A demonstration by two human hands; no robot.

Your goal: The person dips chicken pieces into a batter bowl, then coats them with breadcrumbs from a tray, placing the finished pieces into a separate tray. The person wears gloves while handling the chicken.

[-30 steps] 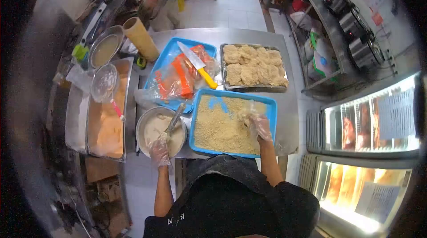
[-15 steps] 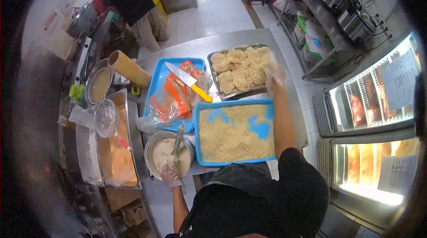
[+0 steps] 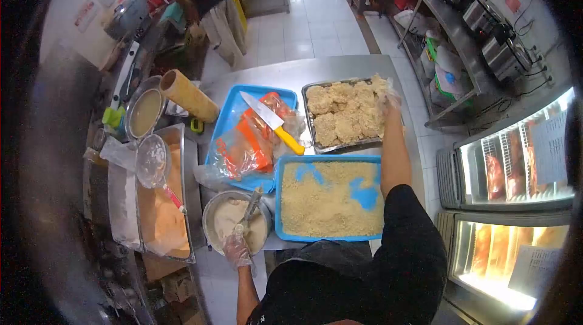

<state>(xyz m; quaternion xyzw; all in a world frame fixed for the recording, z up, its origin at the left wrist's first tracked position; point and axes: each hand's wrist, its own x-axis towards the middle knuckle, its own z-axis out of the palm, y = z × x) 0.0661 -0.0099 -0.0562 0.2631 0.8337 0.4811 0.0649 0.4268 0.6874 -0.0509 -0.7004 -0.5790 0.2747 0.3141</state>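
The right hand [image 3: 388, 101], gloved, rests on a breaded piece at the edge of the nearly full metal tray [image 3: 311, 119]; its grip I can't tell. The left hand [image 3: 237, 247] grasps tongs [image 3: 250, 206] in the batter bowl [image 3: 212, 228]. The crumb tray [image 3: 279, 203] sits between, with no piece in it.

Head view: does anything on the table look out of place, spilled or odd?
One thing: a knife lies loose, at a slant, on crumpled orange packaging in the far blue tray. The crumb tray shows bare blue patches. No spill shows on the table.
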